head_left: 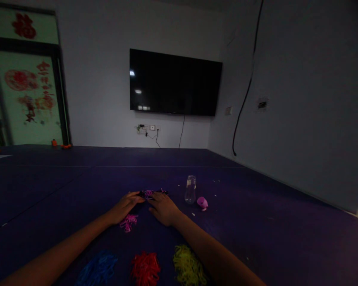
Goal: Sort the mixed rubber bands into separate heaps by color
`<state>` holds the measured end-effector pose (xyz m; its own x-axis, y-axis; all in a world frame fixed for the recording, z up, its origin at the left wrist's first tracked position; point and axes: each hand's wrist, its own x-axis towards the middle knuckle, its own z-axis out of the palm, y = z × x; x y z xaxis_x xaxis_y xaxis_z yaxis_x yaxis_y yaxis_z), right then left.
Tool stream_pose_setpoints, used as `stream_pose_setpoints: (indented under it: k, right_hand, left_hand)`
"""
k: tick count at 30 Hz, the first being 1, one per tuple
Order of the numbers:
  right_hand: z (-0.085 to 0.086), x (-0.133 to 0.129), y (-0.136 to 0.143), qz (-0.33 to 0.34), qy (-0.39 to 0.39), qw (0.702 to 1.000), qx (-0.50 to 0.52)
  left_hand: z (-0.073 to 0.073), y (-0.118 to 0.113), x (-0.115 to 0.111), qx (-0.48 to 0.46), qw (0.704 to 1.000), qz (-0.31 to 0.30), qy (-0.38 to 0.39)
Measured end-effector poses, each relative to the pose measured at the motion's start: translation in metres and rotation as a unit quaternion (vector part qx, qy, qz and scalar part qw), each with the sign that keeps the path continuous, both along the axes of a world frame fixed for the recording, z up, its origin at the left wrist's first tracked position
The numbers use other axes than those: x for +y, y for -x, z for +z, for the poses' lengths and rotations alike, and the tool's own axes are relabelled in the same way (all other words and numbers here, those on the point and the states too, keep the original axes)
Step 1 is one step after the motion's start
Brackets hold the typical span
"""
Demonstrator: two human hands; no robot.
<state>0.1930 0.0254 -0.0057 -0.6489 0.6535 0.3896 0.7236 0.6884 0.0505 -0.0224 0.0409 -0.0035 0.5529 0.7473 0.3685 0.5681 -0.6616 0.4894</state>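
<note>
A pile of thin pink and black looped strands (149, 193), like small rubber bands, lies on the dark purple tabletop. My left hand (127, 207) rests at its left end, fingers stretched toward the right. Across the pile's near side lies my right hand (164, 208), palm down with its fingers extended over the strands. A smaller heap of pink bands (129, 223) sits just below my left wrist. To the right of my right hand stands a clear bottle (190, 190), upright and uncapped. Beside it is a pink cap (202, 203).
Nearest me are heaps of blue bands (98, 269), red bands (146, 268) and yellow bands (188, 265). Small white scraps (193, 214) dot the purple surface (280, 238). A black television (176, 83) hangs on the far wall, and a dark cable (244, 103) runs down the right wall.
</note>
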Motion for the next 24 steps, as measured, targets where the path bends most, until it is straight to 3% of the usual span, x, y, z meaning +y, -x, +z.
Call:
stream_pose_setpoints:
  k: [11,17,24]
  right_hand:
    - [-0.003,-0.001,-0.001,-0.039,0.014,0.999,-0.002]
    - [0.000,-0.002,-0.001,-0.005,0.024,1.000,-0.011]
    - [0.002,0.006,-0.004,0.015,0.046,0.999,0.000]
  left_hand:
    - [-0.007,0.004,0.011,0.002,0.997,0.069,-0.036]
    - [-0.007,0.004,0.013,0.028,0.999,0.043,-0.005]
    - [-0.002,0.004,0.021,-0.039,0.992,0.117,-0.008]
